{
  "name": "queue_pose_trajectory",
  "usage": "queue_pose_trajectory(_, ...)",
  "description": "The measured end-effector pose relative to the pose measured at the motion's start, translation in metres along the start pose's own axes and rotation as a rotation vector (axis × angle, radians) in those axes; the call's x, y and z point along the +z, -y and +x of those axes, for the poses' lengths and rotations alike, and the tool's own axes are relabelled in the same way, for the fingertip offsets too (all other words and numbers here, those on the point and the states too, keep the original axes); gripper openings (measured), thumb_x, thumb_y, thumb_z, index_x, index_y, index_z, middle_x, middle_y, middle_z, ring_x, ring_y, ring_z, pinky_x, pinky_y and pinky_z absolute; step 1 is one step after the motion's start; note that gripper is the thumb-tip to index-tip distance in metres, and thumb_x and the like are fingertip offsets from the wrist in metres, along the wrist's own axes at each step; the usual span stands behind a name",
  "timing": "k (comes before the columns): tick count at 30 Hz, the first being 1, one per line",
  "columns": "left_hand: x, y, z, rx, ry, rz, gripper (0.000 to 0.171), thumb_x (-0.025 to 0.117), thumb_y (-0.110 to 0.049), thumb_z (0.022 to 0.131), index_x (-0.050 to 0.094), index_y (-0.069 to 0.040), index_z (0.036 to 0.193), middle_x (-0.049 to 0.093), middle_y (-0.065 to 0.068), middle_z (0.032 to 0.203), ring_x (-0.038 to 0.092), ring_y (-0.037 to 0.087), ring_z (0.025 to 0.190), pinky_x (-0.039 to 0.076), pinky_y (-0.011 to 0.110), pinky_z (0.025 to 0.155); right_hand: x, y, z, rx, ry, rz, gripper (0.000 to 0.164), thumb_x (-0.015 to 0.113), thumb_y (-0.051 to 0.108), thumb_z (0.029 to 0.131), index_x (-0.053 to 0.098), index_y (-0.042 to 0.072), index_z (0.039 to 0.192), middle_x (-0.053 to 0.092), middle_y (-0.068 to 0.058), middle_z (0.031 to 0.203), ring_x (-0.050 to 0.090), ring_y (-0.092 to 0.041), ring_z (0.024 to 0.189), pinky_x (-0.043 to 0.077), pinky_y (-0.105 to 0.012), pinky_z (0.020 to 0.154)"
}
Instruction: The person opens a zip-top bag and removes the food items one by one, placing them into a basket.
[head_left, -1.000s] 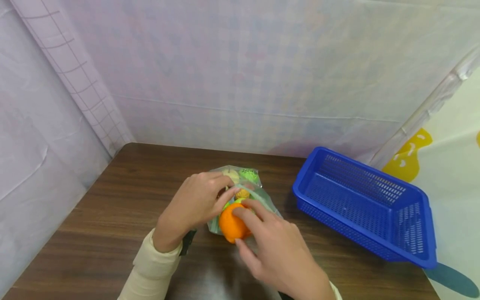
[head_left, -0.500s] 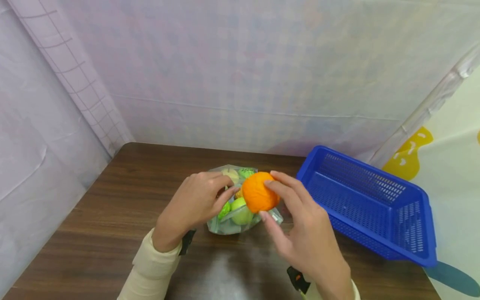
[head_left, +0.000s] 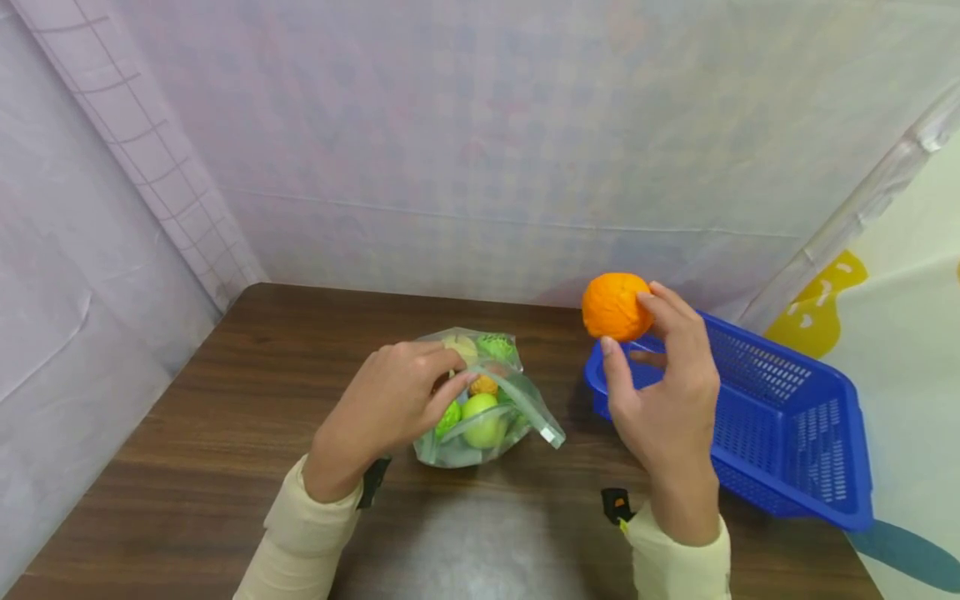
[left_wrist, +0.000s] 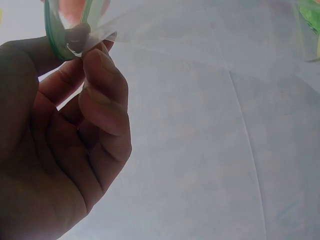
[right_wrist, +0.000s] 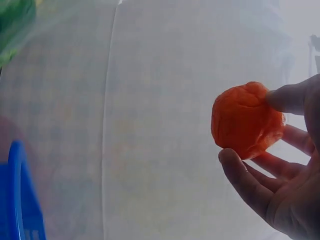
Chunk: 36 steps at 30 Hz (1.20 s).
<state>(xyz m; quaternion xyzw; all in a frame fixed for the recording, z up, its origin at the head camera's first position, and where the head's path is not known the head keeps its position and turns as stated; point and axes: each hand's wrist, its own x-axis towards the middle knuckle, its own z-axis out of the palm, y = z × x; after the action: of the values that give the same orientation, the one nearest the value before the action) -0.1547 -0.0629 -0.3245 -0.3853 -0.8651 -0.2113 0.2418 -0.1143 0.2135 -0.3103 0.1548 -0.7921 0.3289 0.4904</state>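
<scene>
In the head view my right hand [head_left: 667, 383] pinches an orange [head_left: 617, 307] between thumb and fingers, held up over the near-left corner of the blue basket [head_left: 720, 467]. The right wrist view shows the same orange [right_wrist: 247, 120] with its wrinkled skin. My left hand [head_left: 393, 400] pinches the edge of a clear zip bag [head_left: 450, 454], its green-edged mouth spread apart. In the left wrist view, the thumb and fingers grip that bag's rim [left_wrist: 57, 35]. Inside the bag lie a green apple [head_left: 483, 422], a small yellow-orange piece [head_left: 483, 385] and several other green and pale pieces.
The blue perforated basket stands at the right end of the brown wooden table [head_left: 225, 433], set at an angle. A pale patterned curtain [head_left: 480, 150] hangs behind the table, with more sheeting at both sides.
My right hand has lifted the orange out of the bag and carried it up and right to the basket. The left hand has stayed at the bag's edge.
</scene>
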Motion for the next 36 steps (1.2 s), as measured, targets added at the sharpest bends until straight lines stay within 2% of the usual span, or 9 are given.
queue_pose_trajectory(5, -0.002, 0.002, -0.002, -0.007, 0.000, -0.009, 0.015, 0.071, -0.024, 0.095, 0.072, -0.013, 0.086, 0.061, -0.007, 0.071, 0.045, 0.004, 0.057, 0.043, 0.022, 0.054, -0.009, -0.019, 0.005, 0.065, -0.008, -0.049, 0.056, 0.079, -0.002, 0.081, 0.059, -0.001, 0.133, 0.057, -0.015, 0.141, 0.067, -0.036, 0.102, 0.045, -0.001, 0.076)
queue_pose_trajectory(10, -0.003, 0.002, -0.002, -0.021, 0.009, -0.014, 0.015, 0.070, -0.025, 0.096, 0.073, -0.013, 0.086, 0.062, -0.008, 0.072, 0.045, 0.004, 0.057, 0.042, 0.022, 0.054, -0.017, -0.037, 0.017, -0.003, 0.152, -0.203, 0.053, 0.078, 0.005, 0.083, 0.059, 0.002, 0.133, 0.056, -0.015, 0.142, 0.065, -0.036, 0.101, 0.039, 0.001, 0.075)
queue_pose_trajectory(14, -0.003, 0.001, -0.001, -0.028, 0.018, -0.018, 0.015, 0.070, -0.025, 0.096, 0.073, -0.013, 0.087, 0.062, -0.008, 0.073, 0.045, 0.003, 0.058, 0.042, 0.021, 0.054, -0.026, -0.048, 0.032, -0.085, 0.298, -0.325, 0.052, 0.078, 0.011, 0.085, 0.059, 0.003, 0.132, 0.056, -0.018, 0.140, 0.068, -0.034, 0.087, 0.056, -0.024, 0.068)
queue_pose_trajectory(16, -0.003, 0.001, 0.000, -0.029, 0.022, -0.020, 0.015, 0.070, -0.025, 0.096, 0.073, -0.013, 0.087, 0.062, -0.008, 0.073, 0.046, 0.003, 0.058, 0.042, 0.021, 0.054, -0.031, -0.053, 0.038, -0.097, 0.358, -0.347, 0.053, 0.078, 0.011, 0.085, 0.058, 0.004, 0.133, 0.055, -0.018, 0.141, 0.067, -0.032, 0.084, 0.058, -0.040, 0.064)
queue_pose_trajectory(19, -0.003, 0.000, 0.000, -0.028, 0.025, -0.018, 0.015, 0.070, -0.025, 0.096, 0.073, -0.014, 0.087, 0.062, -0.008, 0.073, 0.046, 0.003, 0.058, 0.042, 0.021, 0.055, -0.036, -0.061, 0.044, -0.059, 0.404, -0.309, 0.054, 0.078, 0.011, 0.085, 0.057, 0.005, 0.135, 0.057, -0.019, 0.137, 0.067, -0.032, 0.087, 0.056, -0.022, 0.067)
queue_pose_trajectory(23, -0.004, 0.000, 0.001, -0.026, 0.021, -0.013, 0.015, 0.071, -0.025, 0.095, 0.073, -0.014, 0.086, 0.060, -0.008, 0.072, 0.045, 0.004, 0.058, 0.042, 0.022, 0.054, -0.034, -0.076, 0.046, 0.021, 0.405, -0.261, 0.052, 0.077, 0.013, 0.086, 0.058, 0.007, 0.134, 0.061, -0.018, 0.129, 0.064, -0.029, 0.089, 0.040, 0.000, 0.068)
queue_pose_trajectory(26, -0.003, 0.000, 0.001, -0.028, 0.028, -0.014, 0.015, 0.071, -0.026, 0.095, 0.073, -0.014, 0.087, 0.060, -0.008, 0.072, 0.045, 0.003, 0.059, 0.042, 0.021, 0.055, -0.029, -0.088, 0.043, 0.079, 0.449, -0.286, 0.050, 0.075, 0.016, 0.087, 0.057, 0.006, 0.133, 0.060, -0.020, 0.128, 0.062, -0.032, 0.090, 0.053, -0.022, 0.074)
queue_pose_trajectory(30, -0.002, 0.000, 0.001, -0.030, 0.034, -0.011, 0.015, 0.070, -0.027, 0.096, 0.073, -0.014, 0.087, 0.059, -0.009, 0.072, 0.045, 0.003, 0.059, 0.042, 0.022, 0.055, -0.019, -0.103, 0.036, 0.164, 0.556, -0.347, 0.049, 0.073, 0.021, 0.089, 0.056, 0.005, 0.132, 0.057, -0.024, 0.131, 0.059, -0.042, 0.098, 0.049, -0.058, 0.083)
queue_pose_trajectory(36, -0.001, 0.000, 0.001, -0.030, 0.034, -0.022, 0.015, 0.071, -0.026, 0.095, 0.072, -0.014, 0.086, 0.059, -0.008, 0.071, 0.045, 0.003, 0.058, 0.042, 0.021, 0.055, -0.013, -0.119, 0.025, 0.286, 0.718, -0.468, 0.050, 0.068, 0.028, 0.092, 0.053, 0.006, 0.135, 0.056, -0.027, 0.129, 0.058, -0.046, 0.102, 0.046, -0.064, 0.080)
